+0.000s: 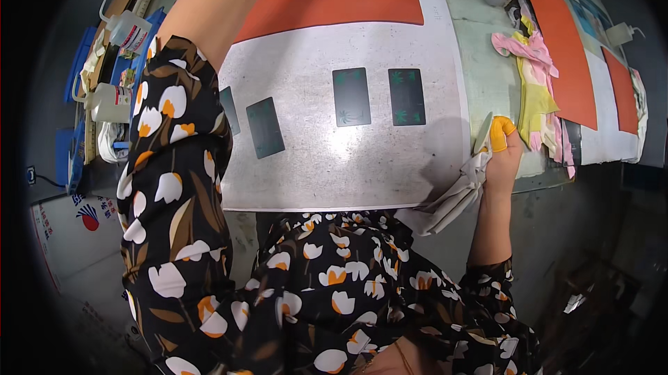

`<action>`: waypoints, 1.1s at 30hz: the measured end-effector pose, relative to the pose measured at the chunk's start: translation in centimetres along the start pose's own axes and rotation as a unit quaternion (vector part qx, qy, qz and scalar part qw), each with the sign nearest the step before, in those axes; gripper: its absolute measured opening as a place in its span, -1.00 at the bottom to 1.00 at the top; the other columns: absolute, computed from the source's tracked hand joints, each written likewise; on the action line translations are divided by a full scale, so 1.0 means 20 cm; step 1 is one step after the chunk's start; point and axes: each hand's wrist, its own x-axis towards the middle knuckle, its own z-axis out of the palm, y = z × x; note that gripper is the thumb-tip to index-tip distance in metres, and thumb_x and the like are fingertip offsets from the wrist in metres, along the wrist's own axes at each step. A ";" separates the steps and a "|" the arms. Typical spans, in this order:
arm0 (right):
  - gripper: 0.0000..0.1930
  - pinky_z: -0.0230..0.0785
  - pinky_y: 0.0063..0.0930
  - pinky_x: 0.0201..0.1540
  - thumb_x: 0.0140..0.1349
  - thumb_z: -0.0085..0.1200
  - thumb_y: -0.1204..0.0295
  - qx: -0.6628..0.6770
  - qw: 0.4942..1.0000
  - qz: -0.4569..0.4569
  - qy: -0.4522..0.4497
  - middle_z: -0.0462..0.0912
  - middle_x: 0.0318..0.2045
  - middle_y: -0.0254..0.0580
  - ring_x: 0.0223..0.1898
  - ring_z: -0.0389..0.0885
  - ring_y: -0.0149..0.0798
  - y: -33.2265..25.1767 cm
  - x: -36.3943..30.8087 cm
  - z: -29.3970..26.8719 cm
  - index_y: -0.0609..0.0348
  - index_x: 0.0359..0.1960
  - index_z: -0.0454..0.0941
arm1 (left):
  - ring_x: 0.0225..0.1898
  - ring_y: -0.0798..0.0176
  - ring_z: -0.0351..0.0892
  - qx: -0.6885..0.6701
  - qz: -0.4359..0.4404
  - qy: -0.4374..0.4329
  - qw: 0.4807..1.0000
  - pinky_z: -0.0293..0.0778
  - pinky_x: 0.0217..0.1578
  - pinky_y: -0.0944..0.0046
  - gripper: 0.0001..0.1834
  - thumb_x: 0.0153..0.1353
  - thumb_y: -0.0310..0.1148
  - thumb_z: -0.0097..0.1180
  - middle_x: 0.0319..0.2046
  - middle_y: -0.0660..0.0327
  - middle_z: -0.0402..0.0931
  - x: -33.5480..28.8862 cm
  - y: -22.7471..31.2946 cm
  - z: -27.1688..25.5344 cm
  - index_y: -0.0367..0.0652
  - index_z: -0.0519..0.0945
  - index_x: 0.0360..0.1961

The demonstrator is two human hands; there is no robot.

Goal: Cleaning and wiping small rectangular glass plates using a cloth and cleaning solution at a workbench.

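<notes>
My right hand [502, 156] pinches a grey cloth [449, 201] at the metal sheet's [313, 159] right edge; dragging inward could shift the dark cards [351, 97]. Left grip unseen.

My right hand [502, 156] is closed in a grip at the bench's right edge, forearm coming up from below. My left arm [209, 13] stretches to the far edge, its hand out of sight.

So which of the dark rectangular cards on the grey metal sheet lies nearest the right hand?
The rightmost dark rectangular card, upright beside its twin; the right hand, gripping a grey cloth, sits past the grey metal sheet on that side.
</notes>
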 end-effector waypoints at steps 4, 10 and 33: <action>-0.84 0.12 -0.75 -0.51 0.24 -0.04 0.37 0.018 1.000 -0.011 -0.019 0.43 -0.52 -0.50 -0.54 0.31 -0.63 -0.01 0.00 0.02 0.20 -0.25 0.46 | 0.17 -0.14 0.11 -0.013 0.004 0.024 1.000 0.09 0.18 0.09 0.07 -0.29 -0.02 0.31 0.11 -0.19 0.17 -0.16 0.04 -0.06 -0.28 0.07 0.22; -0.86 0.16 -0.71 -0.53 0.21 0.00 0.39 0.036 0.999 0.003 -0.016 0.41 -0.55 -0.47 -0.58 0.29 -0.61 -0.03 0.00 0.05 0.22 -0.31 0.46 | 0.12 0.00 0.17 0.017 0.080 0.188 0.979 0.10 0.13 0.10 -0.08 -0.23 -0.09 0.33 0.08 0.00 0.23 -0.80 0.01 0.38 -0.07 0.19 0.20; -0.79 0.35 -0.17 -0.32 -0.03 -0.01 0.41 -0.586 0.717 -0.211 -0.312 0.58 -0.53 -0.01 -0.41 0.54 0.02 -0.20 0.27 0.39 0.08 -0.31 0.55 | 0.14 0.12 0.14 -0.085 0.054 0.064 0.993 0.08 0.03 0.14 -0.42 -0.24 -0.27 0.23 0.12 0.03 0.19 -1.12 0.98 0.91 -0.41 0.43 -0.16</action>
